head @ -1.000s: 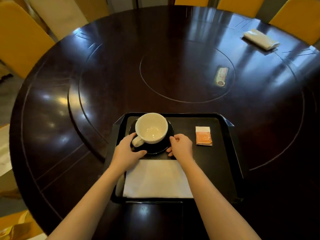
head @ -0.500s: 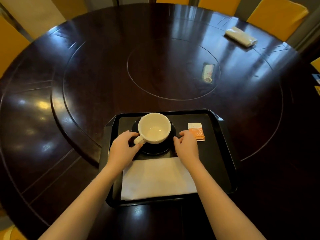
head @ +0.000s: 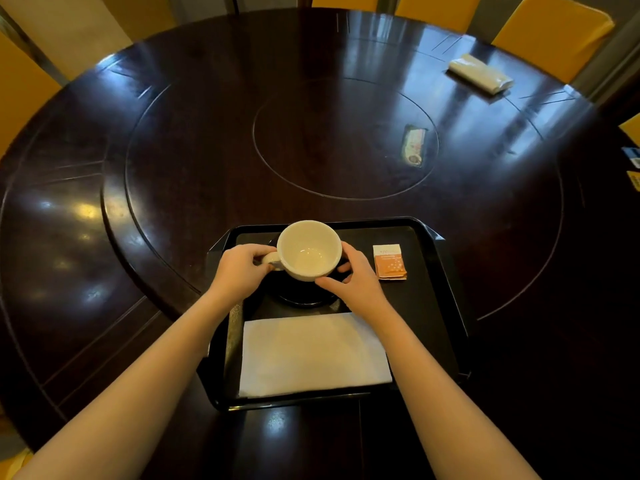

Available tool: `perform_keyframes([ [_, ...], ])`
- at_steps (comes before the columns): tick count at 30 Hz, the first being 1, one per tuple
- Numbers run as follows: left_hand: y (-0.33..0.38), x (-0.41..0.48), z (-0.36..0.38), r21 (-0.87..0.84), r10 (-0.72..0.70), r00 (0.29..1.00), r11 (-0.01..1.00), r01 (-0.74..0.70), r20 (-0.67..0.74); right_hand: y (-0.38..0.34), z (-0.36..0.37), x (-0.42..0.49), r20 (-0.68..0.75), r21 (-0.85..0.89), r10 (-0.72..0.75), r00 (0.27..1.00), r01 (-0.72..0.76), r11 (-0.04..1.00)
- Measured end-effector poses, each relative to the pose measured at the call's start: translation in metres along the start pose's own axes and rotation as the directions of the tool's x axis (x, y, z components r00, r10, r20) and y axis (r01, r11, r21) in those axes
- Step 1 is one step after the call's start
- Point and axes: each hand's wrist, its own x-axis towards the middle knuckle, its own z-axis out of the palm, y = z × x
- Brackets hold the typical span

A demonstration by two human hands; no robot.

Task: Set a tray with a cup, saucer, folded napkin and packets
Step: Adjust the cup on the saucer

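Glazed white cup, empty, over the dark saucer toward the far left of the black tray; whether resting on the saucer or lifted just clear, hard to tell. Probably ceramic: stiff, fairly weighty for its size, smooth and likely slippery, apt to chip or crack if knocked against the saucer. Best taken by the handle on its left side, with the opposite wall steadied. Left hand curled, thumb and fingertips pinched on that handle. Right hand half open, fingers spread and cupped against the right wall and lower rim of the cup. Saucer likewise hard and brittle, better gripped at the edge. Folded white napkin flat along the near side of the tray, soft and light, easily shifted by a passing wrist. Orange-and-white packet just beside the right hand, thin and light, flat on the tray. Beyond, dark glossy round surface, a wrapped white bundle near its far right edge.
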Motion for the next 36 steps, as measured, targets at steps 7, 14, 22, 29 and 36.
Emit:
perform_keyframes([
  [7, -0.003, 0.005, 0.0, -0.035, -0.048, 0.998, 0.998, 0.05, 0.041, -0.002, 0.011, -0.016, -0.125, -0.04, -0.024, 0.992, 0.019, 0.999],
  [14, -0.005, 0.007, 0.001, -0.084, -0.062, 0.997, 0.994, 0.066, 0.052, -0.006, 0.015, -0.026, -0.142, -0.057, -0.005, 0.99, -0.003, 0.998],
  [22, -0.019, 0.0, 0.016, -0.186, -0.215, 0.976, 0.959, 0.213, 0.009, 0.003, -0.003, -0.024, -0.107, 0.015, 0.231, 0.967, -0.231, 0.973],
  [29, -0.02, -0.004, 0.018, -0.206, -0.243, 0.97, 0.949, 0.24, 0.014, 0.005, 0.009, -0.026, -0.072, 0.004, 0.231, 0.97, -0.231, 0.973],
  [36, -0.012, -0.046, 0.003, -0.302, -0.303, 0.953, 0.91, 0.286, -0.013, 0.011, -0.019, -0.044, -0.171, -0.069, 0.222, 0.96, -0.237, 0.969],
])
